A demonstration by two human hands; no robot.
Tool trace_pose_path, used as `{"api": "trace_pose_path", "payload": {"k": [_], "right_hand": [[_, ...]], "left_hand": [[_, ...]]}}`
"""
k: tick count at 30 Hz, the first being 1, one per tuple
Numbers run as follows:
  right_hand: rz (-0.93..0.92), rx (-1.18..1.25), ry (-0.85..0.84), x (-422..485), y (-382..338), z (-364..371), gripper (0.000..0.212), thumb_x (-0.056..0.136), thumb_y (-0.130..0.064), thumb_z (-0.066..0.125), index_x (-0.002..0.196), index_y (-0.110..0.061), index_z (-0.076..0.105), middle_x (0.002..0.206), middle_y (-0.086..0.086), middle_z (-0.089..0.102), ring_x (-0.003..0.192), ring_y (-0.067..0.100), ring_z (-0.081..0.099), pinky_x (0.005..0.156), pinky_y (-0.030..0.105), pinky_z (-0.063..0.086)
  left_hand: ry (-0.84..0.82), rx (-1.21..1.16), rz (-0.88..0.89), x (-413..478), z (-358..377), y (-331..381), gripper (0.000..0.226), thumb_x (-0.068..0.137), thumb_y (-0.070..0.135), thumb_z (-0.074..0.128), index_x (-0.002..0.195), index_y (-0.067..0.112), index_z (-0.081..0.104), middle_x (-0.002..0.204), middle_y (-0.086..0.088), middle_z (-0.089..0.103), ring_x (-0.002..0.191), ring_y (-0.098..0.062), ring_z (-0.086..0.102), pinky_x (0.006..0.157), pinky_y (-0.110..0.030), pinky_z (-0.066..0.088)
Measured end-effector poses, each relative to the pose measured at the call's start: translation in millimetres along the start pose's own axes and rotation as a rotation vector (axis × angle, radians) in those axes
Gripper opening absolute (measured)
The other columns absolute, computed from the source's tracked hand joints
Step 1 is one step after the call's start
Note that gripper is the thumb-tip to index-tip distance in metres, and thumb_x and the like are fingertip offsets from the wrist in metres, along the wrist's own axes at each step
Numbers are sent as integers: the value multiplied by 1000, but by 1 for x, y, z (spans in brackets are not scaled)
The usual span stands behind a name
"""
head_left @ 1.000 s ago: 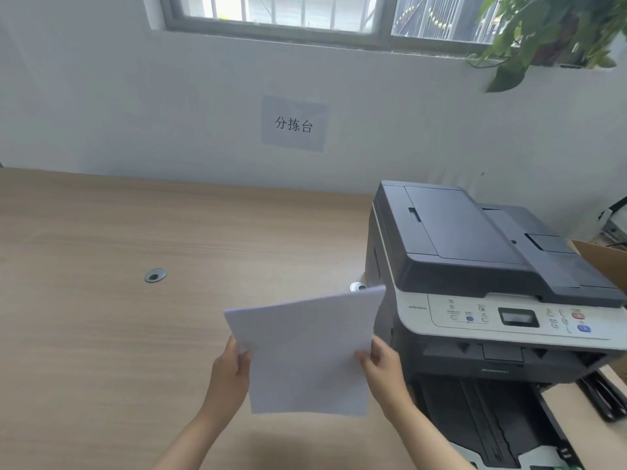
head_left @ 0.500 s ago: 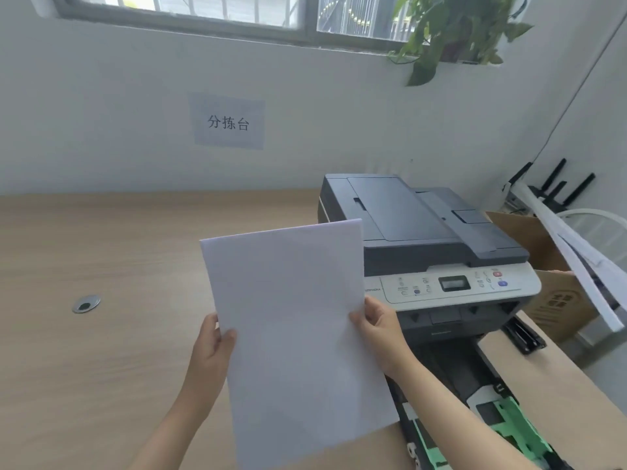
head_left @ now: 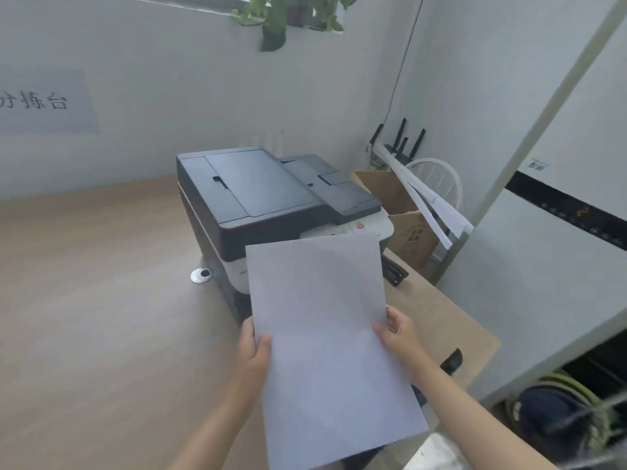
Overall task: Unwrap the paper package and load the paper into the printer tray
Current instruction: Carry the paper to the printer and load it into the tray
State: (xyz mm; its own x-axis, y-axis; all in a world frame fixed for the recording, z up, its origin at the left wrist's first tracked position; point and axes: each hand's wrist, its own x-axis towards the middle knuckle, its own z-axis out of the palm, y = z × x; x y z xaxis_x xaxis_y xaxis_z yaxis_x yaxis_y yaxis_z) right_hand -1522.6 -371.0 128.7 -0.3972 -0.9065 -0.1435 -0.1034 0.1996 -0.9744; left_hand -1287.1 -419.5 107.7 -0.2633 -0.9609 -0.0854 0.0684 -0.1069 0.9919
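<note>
I hold a white stack of paper (head_left: 325,340) in front of me, its long side pointing away. My left hand (head_left: 252,357) grips its left edge and my right hand (head_left: 398,330) grips its right edge. Behind it on the wooden desk (head_left: 101,334) stands the dark grey and white printer (head_left: 268,198). The paper hides the printer's front and its pulled-out tray. No wrapper is in view.
A round metal cable grommet (head_left: 201,275) sits in the desk left of the printer. A black stapler (head_left: 393,273) lies right of the printer. An open cardboard box (head_left: 407,225) and white strips stand beyond the desk's right edge, beside a white cabinet (head_left: 559,232).
The view has swung to the right and closer to the printer. The paper now covers the printer's front and tray, which showed before. Both hands keep their hold.
</note>
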Motion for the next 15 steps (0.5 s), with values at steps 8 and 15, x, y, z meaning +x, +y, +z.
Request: {"api": "trace_pose_path", "payload": {"k": [8, 15], "right_hand": [[69, 72, -59, 30, 26, -70, 33, 91, 10, 46, 96, -19, 61, 100, 1, 68, 91, 19, 65, 80, 27, 55], [232, -4, -222, 58, 73, -127, 41, 86, 13, 43, 96, -20, 65, 90, 0, 75, 84, 25, 70, 81, 39, 56]], "left_hand": [[109, 117, -18, 13, 79, -14, 33, 95, 2, 40, 95, 33, 50, 97, 6, 65, 95, -23, 61, 87, -44, 49], [312, 106, -207, -6, 150, -53, 35, 93, -4, 40, 99, 29, 50, 98, 9, 62, 88, -10, 61, 69, -28, 49]]}}
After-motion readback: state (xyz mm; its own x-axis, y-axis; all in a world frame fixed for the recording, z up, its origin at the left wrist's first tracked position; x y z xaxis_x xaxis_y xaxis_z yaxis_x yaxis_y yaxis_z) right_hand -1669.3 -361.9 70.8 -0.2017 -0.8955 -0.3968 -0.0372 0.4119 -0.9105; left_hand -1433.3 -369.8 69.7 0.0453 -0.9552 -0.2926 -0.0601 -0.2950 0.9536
